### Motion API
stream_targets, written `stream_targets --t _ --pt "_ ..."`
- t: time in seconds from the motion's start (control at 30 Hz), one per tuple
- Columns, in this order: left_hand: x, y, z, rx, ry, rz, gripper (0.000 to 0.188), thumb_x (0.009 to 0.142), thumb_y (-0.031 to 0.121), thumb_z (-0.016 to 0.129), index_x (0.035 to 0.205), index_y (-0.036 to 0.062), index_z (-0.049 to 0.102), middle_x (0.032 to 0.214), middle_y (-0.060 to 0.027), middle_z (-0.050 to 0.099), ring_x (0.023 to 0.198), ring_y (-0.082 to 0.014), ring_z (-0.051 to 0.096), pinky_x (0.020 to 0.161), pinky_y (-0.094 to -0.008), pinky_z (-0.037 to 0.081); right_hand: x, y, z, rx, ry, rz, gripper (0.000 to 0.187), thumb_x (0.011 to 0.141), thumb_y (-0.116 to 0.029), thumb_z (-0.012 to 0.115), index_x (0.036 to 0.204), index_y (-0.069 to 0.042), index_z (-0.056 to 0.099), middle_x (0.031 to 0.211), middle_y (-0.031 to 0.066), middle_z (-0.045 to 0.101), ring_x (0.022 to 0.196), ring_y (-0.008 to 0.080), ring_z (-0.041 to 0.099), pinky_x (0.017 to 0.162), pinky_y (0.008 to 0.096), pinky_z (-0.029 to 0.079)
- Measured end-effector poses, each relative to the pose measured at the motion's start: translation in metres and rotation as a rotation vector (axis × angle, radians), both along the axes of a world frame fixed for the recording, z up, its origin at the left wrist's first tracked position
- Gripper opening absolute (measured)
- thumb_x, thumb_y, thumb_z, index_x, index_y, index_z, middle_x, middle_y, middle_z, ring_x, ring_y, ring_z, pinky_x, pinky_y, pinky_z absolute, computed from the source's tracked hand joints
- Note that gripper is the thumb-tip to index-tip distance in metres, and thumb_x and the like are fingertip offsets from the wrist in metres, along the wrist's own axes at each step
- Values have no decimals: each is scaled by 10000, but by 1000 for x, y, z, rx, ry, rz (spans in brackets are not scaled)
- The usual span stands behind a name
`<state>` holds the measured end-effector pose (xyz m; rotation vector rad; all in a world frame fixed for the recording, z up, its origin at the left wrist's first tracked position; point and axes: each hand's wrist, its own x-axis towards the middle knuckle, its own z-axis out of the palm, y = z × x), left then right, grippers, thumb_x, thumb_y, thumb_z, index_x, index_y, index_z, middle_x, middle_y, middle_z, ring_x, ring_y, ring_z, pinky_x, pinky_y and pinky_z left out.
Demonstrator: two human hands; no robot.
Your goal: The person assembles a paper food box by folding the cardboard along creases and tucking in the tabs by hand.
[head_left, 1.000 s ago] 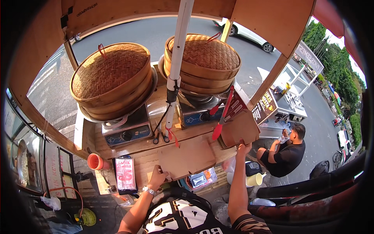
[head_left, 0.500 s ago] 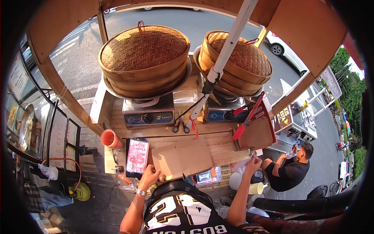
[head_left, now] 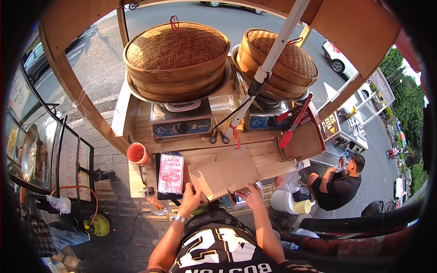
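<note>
The cardboard sheet [head_left: 223,174] is matte brown, flat and roughly oblong, creased across its middle with small slits along its near edge; it lies at the near edge of the grainy wooden counter [head_left: 268,166]. Beyond it stand two round bamboo steamers, the left steamer [head_left: 176,63] and the right steamer [head_left: 281,66], with woven lids and smooth banded sides, above boxy metal stoves. A tapered orange cup [head_left: 139,154] and a glossy pink-and-white plastic packet [head_left: 171,174] sit to the left; a cardboard stack [head_left: 304,141] lies to the right under red-tipped tongs [head_left: 296,123]. Half a second ago the right hand [head_left: 250,194] was raised near the stack, apart from the sheet; now it is at the sheet's near right edge, its grip narrow, though I cannot tell whether it is closed on the card. The left hand [head_left: 190,198] keeps its grip pinched on the near left corner. The sheet's long axis runs left to right, its right end angled slightly away from the person.
</note>
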<state>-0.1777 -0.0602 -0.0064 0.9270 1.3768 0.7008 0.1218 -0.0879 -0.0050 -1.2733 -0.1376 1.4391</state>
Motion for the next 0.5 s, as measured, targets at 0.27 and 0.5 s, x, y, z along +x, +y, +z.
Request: stream_targets --t 0.27,0.5 --pt "-11 27 24 358 -111 222 537 1019 165 663 1471 13 416 1319 -166 570 1088 -219 651 845 -350 612 -58 -59 5 -63 194 259 190 1009 -147 682 1107 11 642 1090 229 747 1036 328 748 905 416 628" --pt "-20 -13 10 -1 -117 62 478 1019 363 654 1288 -25 578 1079 -137 696 940 -253 716 802 -369 601 -46 -45 62 133 -967 494 221 983 -186 718 1113 -24 645 984 125 736 902 248 724 814 406 593"
